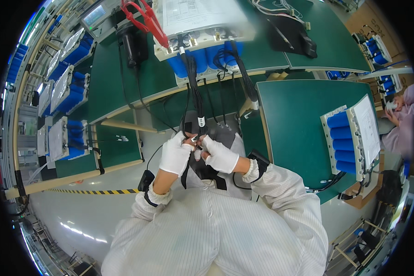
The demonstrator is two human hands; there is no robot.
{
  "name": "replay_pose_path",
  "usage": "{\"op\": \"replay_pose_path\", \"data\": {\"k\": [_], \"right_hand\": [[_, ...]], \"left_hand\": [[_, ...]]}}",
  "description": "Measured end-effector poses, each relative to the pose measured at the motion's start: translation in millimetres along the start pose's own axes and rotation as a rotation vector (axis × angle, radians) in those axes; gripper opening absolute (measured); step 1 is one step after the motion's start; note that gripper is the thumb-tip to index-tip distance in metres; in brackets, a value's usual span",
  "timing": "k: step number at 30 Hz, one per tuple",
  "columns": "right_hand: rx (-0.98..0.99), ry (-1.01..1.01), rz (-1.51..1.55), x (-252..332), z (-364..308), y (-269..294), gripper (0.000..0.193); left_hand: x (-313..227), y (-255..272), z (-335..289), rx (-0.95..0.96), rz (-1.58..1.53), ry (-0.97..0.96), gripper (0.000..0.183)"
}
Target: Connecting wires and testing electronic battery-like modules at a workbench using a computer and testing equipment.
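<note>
A battery pack with blue cylindrical cells (198,60) stands at the edge of the green table ahead, a printed sheet (195,14) on top. From its front a thick bundle of black cables (198,99) hangs down toward me, with a white label (201,121) near its lower part. My left hand (175,152), in a white fingerless glove, is closed around the lower end of these cables. My right hand (221,155), gloved the same way, pinches cable ends beside it. The fingertips of both hands nearly meet, and the exact ends between them are partly hidden. A second cable bundle (247,83) hangs to the right.
A red clamp (145,22) rests against the pack's left end. Beside it lies a black handheld tool (131,48). More battery packs stand on the left (70,94) and one pack (342,140) on the right table (292,133). Another person (402,117) is at far right.
</note>
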State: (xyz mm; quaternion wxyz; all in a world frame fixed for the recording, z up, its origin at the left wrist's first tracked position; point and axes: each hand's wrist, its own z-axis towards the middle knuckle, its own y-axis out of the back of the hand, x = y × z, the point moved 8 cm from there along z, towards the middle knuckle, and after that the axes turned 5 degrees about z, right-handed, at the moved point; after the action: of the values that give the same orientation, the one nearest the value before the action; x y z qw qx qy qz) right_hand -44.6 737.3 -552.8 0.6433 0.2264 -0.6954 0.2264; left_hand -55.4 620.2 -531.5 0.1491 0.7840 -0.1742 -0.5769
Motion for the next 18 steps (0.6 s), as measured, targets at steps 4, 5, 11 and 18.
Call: {"op": "replay_pose_path", "data": {"k": [4, 5, 11, 18], "right_hand": [[-0.143, 0.090, 0.278, 0.5, 2.9, 7.4, 0.032], [-0.156, 0.130, 0.286, 2.4, 3.8, 10.4, 0.032], [-0.261, -0.211, 0.545, -25.0, 3.0, 32.3, 0.016], [-0.245, -0.161, 0.641, -25.5, 5.7, 29.3, 0.014]], "left_hand": [[6.7, -7.6, 3.7, 0.070, -0.200, 0.040, 0.013], [6.7, -4.1, 6.0, 0.044, -0.199, 0.022, 0.011], [7.9, 9.7, 12.4, -0.105, -0.311, -0.034, 0.001], [15.9, -6.4, 13.9, -0.061, -0.328, -0.026, 0.006]]}}
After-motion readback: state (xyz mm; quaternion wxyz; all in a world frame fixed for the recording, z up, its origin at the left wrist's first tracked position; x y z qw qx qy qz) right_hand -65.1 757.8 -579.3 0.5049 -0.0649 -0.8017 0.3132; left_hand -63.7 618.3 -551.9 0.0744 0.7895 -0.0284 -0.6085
